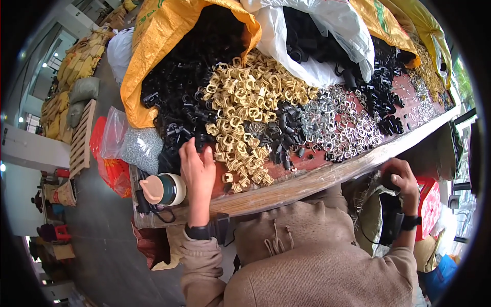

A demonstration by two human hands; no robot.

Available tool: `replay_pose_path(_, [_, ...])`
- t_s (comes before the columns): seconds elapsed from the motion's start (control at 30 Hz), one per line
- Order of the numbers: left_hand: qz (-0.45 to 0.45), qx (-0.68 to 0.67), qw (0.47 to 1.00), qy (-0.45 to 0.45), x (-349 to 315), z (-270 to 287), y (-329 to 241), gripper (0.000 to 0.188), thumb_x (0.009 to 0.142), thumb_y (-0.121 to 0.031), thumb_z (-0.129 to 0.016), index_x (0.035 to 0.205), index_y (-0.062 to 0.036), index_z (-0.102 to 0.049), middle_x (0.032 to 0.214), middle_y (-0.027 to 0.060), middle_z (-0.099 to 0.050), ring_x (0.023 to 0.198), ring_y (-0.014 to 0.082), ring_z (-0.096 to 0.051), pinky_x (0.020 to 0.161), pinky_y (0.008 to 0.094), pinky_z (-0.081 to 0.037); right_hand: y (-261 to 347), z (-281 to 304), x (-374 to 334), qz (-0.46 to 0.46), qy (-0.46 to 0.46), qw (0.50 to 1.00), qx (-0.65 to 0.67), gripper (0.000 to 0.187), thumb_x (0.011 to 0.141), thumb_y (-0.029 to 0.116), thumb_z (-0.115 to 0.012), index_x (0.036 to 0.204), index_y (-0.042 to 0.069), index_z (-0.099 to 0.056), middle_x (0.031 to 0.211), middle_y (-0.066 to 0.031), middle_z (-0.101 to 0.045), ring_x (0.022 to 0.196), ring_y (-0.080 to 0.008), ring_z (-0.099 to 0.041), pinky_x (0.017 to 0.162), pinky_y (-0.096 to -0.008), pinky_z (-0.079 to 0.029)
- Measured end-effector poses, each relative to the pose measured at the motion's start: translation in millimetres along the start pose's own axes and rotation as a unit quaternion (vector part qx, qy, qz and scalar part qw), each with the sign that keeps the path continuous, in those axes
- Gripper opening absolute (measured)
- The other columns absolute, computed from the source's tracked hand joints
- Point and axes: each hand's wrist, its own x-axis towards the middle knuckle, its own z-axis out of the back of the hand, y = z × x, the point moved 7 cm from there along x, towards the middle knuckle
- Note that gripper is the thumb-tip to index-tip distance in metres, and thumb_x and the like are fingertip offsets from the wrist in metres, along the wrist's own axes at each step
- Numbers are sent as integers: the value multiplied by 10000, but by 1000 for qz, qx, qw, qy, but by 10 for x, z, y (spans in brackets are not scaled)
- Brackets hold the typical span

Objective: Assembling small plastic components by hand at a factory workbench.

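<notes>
My left hand (198,171) rests at the near edge of a heap of black plastic parts (179,110), its fingers apart and the fingertips at the parts. Just right of it lies a pile of gold-coloured metal buckles (240,107). My right hand (404,179) is off the table's front edge at the right, above an open sack (369,225). Its fingers are curled round something dark that I cannot make out. Small black clips (283,134) and silver metal rings (353,123) lie further along the red tabletop (307,162).
A lidded cup (174,189) stands on the left corner beside a clear bag of small silver pieces (143,148). Orange (148,51) and white (276,36) sacks lie open along the back. A red crate (428,207) stands right of my right hand. Wooden pallets (83,138) stand far left.
</notes>
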Motion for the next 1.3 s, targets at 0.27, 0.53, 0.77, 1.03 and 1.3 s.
replay_pose_path(0.27, [-64,112,991,-32,196,-109,77,364,712,-116,-596,1041,-19,-472,887,170,-529,710,282,-541,643,350,-436,-1298,783,-1200,-323,-44,812,-484,286,612,246,-649,760,17,-562,691,-105,-557,625,-250,-530,571,-301,-417])
replay_pose_path(0.53, [-86,74,994,7,162,-168,97,362,673,-69,-617,1008,-18,-488,745,151,-540,622,267,-535,585,328,-429,180,6,-77,16,-192,925,-326,91,649,13,-560,727,-8,-518,653,-112,-491,585,-258,-509,526,-310,-408])
replay_pose_path(0.77, [74,-213,972,63,5,-186,282,254,736,-66,-591,965,-13,-493,766,60,-534,548,109,-515,488,210,-403,704,-1306,832,304,-22,870,-387,76,667,77,-565,732,52,-536,678,-84,-468,645,-246,-494,566,-343,-404])
replay_pose_path(1.03, [126,-353,924,79,-213,-96,158,300,748,-64,-589,996,-25,-423,828,35,-514,569,89,-528,472,169,-395,584,-1606,1147,267,-1,855,-445,83,666,115,-514,704,57,-470,705,-91,-461,635,-267,-513,566,-362,-426])
replay_pose_path(1.3, [92,-445,888,67,-346,17,-88,287,742,-52,-590,981,-36,-430,794,43,-527,565,88,-532,464,156,-382,517,-1648,1166,236,9,858,-456,88,675,108,-496,709,51,-438,720,-109,-460,596,-290,-517,507,-379,-435])
